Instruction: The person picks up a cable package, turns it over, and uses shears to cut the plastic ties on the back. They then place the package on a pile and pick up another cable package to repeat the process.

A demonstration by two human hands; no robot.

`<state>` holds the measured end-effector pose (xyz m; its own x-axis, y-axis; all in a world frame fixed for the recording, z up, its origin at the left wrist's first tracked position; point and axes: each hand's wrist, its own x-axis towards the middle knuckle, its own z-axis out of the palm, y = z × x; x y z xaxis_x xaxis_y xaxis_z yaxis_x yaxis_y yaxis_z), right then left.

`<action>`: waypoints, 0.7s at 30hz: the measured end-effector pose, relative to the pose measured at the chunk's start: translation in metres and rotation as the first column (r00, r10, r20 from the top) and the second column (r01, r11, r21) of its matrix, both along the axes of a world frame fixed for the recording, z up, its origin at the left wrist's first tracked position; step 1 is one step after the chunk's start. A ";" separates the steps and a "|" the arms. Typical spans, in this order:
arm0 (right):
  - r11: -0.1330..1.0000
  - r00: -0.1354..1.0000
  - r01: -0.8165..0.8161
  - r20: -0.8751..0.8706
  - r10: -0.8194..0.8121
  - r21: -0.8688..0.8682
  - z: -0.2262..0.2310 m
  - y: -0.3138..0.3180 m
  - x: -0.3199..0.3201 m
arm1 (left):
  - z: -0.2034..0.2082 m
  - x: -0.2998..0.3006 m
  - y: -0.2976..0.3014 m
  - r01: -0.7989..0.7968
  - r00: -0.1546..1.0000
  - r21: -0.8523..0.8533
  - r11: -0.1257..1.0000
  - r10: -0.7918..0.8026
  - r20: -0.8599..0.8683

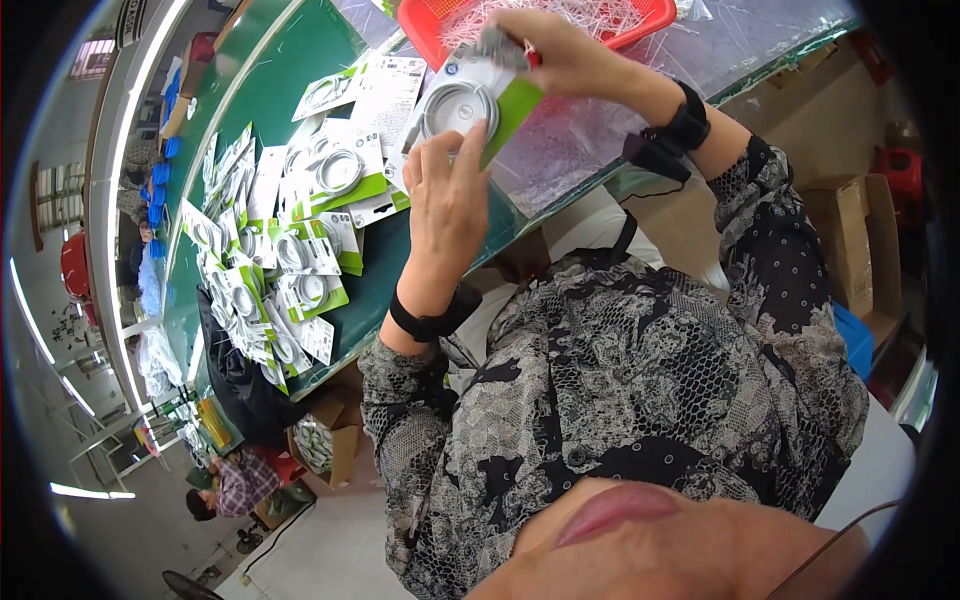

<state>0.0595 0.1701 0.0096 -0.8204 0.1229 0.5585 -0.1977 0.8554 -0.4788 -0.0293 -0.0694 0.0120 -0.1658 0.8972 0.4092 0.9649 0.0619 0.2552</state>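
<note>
A white and green card package with a coiled white cable (460, 106) is tilted up over the table. My left hand (447, 195) grips its lower edge, the fingers bent against the card and pack. At the package's top edge, my right hand (572, 58) is closed round a grey tool (503, 47) with a red part. That tool is smeared by motion, so its exact kind does not show. Many similar cable packages (290, 235) lie in a loose, overlapping heap to the left of my left hand.
A red plastic basket (422, 28) of thin clear-white plastic strips stands just beyond my hands. The green table's front edge (345, 362) runs diagonally before me. Open cardboard boxes (862, 250) stand right and lower left. Another person (240, 482) sits far left.
</note>
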 end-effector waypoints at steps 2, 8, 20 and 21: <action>0.967 0.969 0.248 0.031 -0.247 -0.062 0.011 0.013 -0.002 | 0.003 -0.005 -0.003 -0.013 1.000 0.029 0.999 0.013 -0.001; 0.775 0.803 0.590 -0.067 -0.592 0.227 0.000 0.064 0.025 | 0.010 -0.018 -0.005 -0.045 0.923 0.112 0.993 -0.002 0.385; 0.838 0.830 0.532 0.123 -0.544 0.117 -0.030 -0.030 0.071 | -0.020 -0.017 0.020 -0.357 -0.415 0.393 0.847 -0.521 0.746; 0.833 0.821 0.537 0.146 -0.552 0.132 -0.030 -0.030 0.071 | -0.021 -0.016 0.022 -0.326 -0.431 0.401 0.856 -0.512 0.743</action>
